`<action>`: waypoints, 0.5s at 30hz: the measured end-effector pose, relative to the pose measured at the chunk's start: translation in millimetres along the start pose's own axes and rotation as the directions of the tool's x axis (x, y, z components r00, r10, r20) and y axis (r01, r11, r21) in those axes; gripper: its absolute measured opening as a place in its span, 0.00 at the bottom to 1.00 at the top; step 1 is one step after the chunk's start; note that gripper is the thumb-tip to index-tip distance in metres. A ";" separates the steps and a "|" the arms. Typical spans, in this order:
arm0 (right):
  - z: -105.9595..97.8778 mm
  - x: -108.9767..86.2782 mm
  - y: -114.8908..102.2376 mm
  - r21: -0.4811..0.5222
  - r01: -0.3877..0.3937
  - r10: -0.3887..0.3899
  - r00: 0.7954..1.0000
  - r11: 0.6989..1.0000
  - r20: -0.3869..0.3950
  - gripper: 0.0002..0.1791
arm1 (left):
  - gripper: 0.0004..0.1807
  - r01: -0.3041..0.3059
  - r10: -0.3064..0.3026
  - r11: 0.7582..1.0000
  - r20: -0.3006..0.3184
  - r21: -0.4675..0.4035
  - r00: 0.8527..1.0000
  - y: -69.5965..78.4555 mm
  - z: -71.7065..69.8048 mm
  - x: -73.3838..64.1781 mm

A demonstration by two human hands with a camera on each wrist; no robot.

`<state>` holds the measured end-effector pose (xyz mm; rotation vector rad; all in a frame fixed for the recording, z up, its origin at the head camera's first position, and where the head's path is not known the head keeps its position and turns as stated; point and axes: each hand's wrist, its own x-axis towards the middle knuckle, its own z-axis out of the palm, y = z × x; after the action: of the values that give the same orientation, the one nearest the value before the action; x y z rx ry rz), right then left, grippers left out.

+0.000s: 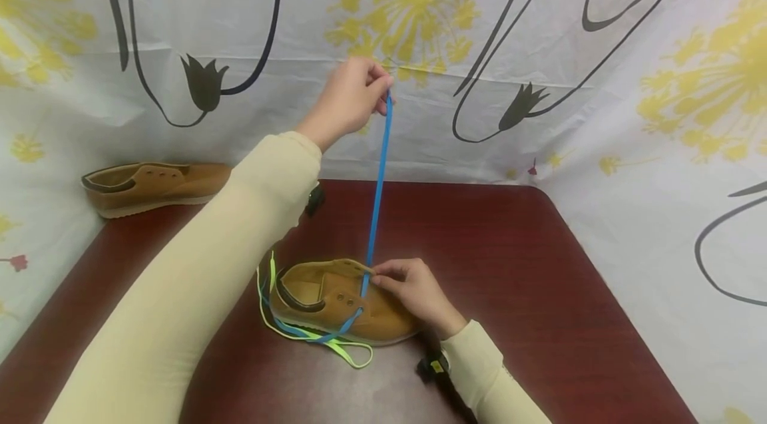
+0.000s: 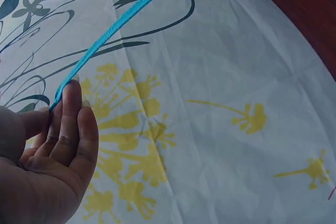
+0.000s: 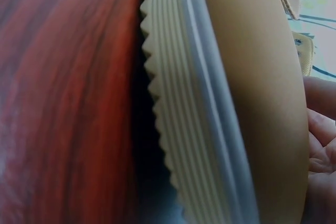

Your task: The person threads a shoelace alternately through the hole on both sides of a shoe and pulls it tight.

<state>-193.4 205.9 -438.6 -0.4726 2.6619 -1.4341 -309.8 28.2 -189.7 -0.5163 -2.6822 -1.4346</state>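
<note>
A tan shoe [image 1: 389, 321] lies on the table with its toe to the right. My left hand [image 1: 356, 98] is raised high above it and pinches a blue shoelace [image 1: 379, 191] between thumb and fingers. Taut, the lace runs down to the eyelet area, and another stretch of it crosses the shoe's near side. My right hand [image 1: 419, 291] pinches the edge of the shoe's far eyelet flap [image 1: 353, 266], right beside the lace. In the right wrist view the shoe's ridged sole [image 3: 178, 93] fills the middle, with the right fingers [image 3: 320, 124] at the edge.
A yellow-green lace [image 1: 353, 354] lies loosely around the shoe's heel and near side. A second tan shoe [image 1: 174, 188], without visible laces, stands at the table's back left. Patterned white cloth [image 1: 449, 124] hangs around the dark red table [image 1: 479, 231].
</note>
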 end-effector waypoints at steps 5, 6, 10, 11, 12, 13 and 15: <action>1.6 1.6 1.7 0.007 0.021 -0.021 1.000 1.000 0.000 0.08 | 0.14 -0.006 0.006 1.000 0.023 -0.008 1.000 8.1 -0.8 -0.5; 1.6 1.8 1.9 0.010 0.022 -0.022 1.000 1.000 0.001 0.07 | 0.14 -0.014 0.014 1.000 0.023 -0.012 1.000 9.3 -0.8 -1.3; 0.1 1.5 1.8 0.008 0.024 -0.024 1.000 1.000 0.016 0.08 | 0.12 -0.067 0.068 0.997 0.028 -0.037 0.997 15.3 -1.4 -7.1; -0.7 1.3 1.7 0.006 0.025 -0.025 0.999 1.000 0.019 0.08 | 0.12 -0.088 0.090 0.995 0.039 -0.042 0.995 16.8 -1.6 -9.0; -1.8 0.9 1.1 0.010 0.022 -0.022 0.999 1.000 0.024 0.09 | 0.12 -0.116 0.118 0.992 0.052 -0.046 0.992 18.0 -2.0 -11.3; -3.1 1.0 0.4 0.018 0.018 -0.018 0.999 1.000 0.033 0.10 | 0.12 -0.142 0.145 0.989 0.069 -0.051 0.987 19.1 -2.7 -13.7; -6.0 0.9 -1.3 0.049 0.000 -0.003 0.999 0.999 0.053 0.12 | 0.11 -0.203 0.208 0.977 0.106 -0.061 0.972 20.3 -3.9 -19.2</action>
<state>-195.3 209.7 -434.2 -0.5012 2.5798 -1.4620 -285.7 30.4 -175.2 -0.8751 -2.5861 -1.4573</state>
